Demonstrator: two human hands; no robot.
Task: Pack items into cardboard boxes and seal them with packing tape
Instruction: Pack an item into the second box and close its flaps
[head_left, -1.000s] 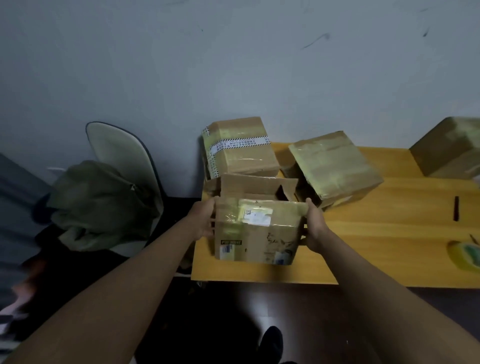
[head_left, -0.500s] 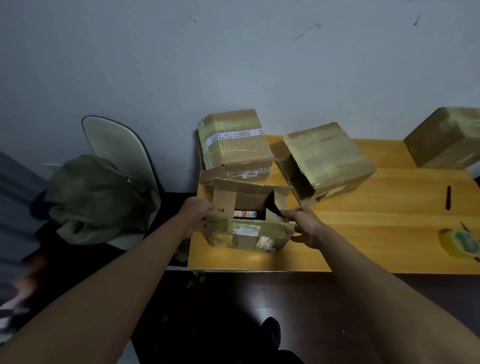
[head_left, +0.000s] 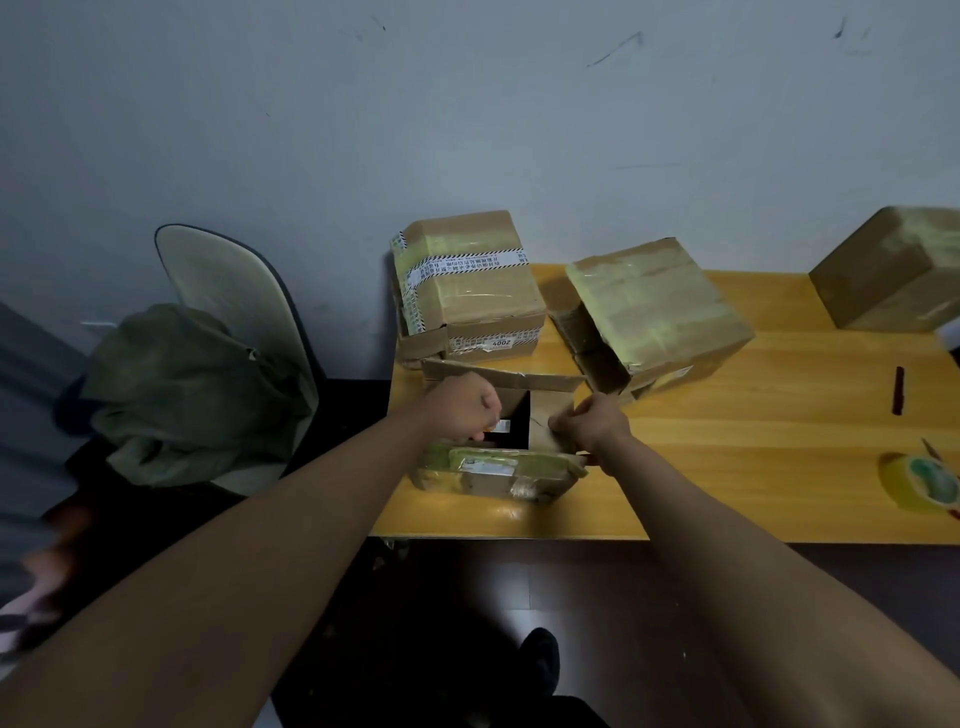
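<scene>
The open cardboard box (head_left: 498, 467) stands at the near left corner of the wooden table (head_left: 753, 467), its top flaps raised and a dark interior showing. The near flap, covered in yellowish tape and a white label, is folded outward toward the person.

The left hand (head_left: 465, 410) reaches into the left side of the opening with fingers curled downward; whether they grip anything inside cannot be told. A small white-and-orange item (head_left: 501, 426) shows inside, just beside that hand. The right hand (head_left: 589, 428) has its fingers curled round the right side flap (head_left: 550, 421) and pinches its edge.

Behind the open box, touching the wall, stands a sealed box with printed tape (head_left: 467, 291). To its right a second sealed box (head_left: 654, 312) sits tilted. A third box (head_left: 898, 270) is at the far right. A tape roll (head_left: 922, 486) lies near the right edge, and a dark marker (head_left: 898, 389) lies well apart from it. A chair (head_left: 234, 312) with a green garment (head_left: 182, 384) stands left of the table.
</scene>
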